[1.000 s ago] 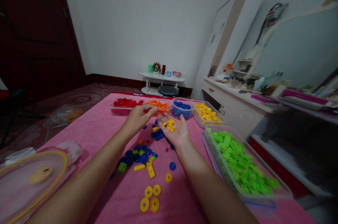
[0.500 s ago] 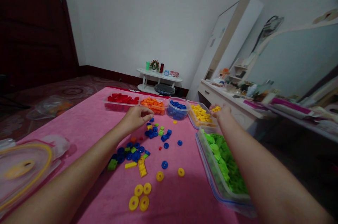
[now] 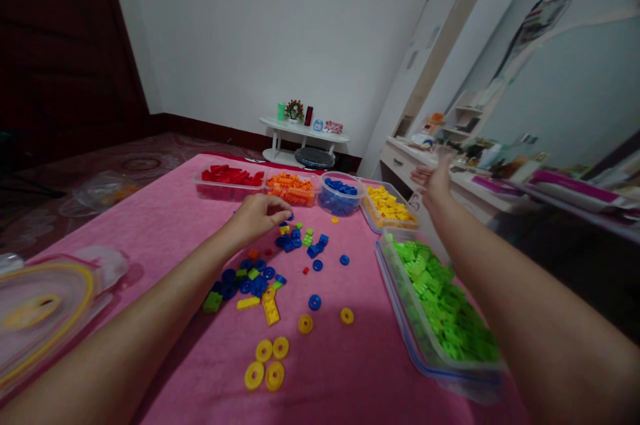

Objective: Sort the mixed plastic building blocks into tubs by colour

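My left hand (image 3: 263,217) hovers above the far part of the pink table, with fingers curled and thumb drawn in. Whatever is between its fingertips is too small to make out; a small blue piece (image 3: 291,216) shows right at the tips. Below it lie blue bricks (image 3: 289,242) and a light green brick (image 3: 309,237). My right hand (image 3: 434,179) is raised past the tub of yellow bricks (image 3: 389,203), fingers apart, and no bricks show in it. Under my right forearm stands a tub of green bricks (image 3: 440,298).
Tubs of red bricks (image 3: 233,176), orange bricks (image 3: 290,189) and blue bricks (image 3: 341,193) line the far edge. Yellow rings (image 3: 265,349) and blue rings (image 3: 315,302) lie scattered nearer. A clear lid (image 3: 45,325) is at the left. A dressing table (image 3: 400,161) stands beyond, right.
The yellow bricks seen in my right hand are gone from it; its fingers have spread and it has lifted away from the yellow tub. My left hand has stayed near the same pieces.
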`<state>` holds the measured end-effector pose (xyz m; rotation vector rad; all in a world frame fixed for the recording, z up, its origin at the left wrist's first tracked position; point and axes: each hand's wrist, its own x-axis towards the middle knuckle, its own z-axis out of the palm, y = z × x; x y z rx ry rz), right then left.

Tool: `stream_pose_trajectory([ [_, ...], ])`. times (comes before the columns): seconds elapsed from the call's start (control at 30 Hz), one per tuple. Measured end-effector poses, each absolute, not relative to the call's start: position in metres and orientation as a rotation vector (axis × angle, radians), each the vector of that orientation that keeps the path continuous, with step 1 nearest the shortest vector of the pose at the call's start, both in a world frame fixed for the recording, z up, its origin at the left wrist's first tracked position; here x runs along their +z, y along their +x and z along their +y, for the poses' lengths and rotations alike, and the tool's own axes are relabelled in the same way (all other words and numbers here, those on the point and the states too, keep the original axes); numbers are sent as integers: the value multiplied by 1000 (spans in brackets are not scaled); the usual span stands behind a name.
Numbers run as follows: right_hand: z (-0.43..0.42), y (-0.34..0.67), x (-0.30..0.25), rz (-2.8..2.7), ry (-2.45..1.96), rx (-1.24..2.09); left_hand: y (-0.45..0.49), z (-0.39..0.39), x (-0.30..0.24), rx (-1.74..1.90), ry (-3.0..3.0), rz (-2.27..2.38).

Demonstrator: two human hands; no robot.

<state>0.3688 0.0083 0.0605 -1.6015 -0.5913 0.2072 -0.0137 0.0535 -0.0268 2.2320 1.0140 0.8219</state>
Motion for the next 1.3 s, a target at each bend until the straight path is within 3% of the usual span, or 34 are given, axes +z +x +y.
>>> stream_pose_trajectory([
  [0.17, 17, 271, 89, -518, -1121, 523, -17, 59, -33, 809, 2292, 1065],
  [0.33, 12, 190, 49, -961, -1137, 766, -26, 68, -41, 716, 2332, 1165],
  [0.6, 26, 217, -53, -1595, -1931, -61, -25, 75, -61, 713, 2395, 1081],
  [0.83, 25, 229, -79, -1754, -2229, -45, -7, 59, -72, 522, 2579, 964],
  [1.07, 16, 229, -75, -1493, -2255, -52, -8, 56, -71, 545, 2640, 1153],
  [1.17, 15, 212, -64, -1364, -1908, 159, -10, 55, -64, 623, 2552, 1217],
  [1.3, 16, 166, -54, -1089, -1462, 818, -12, 53, -46, 912, 2386, 1167],
])
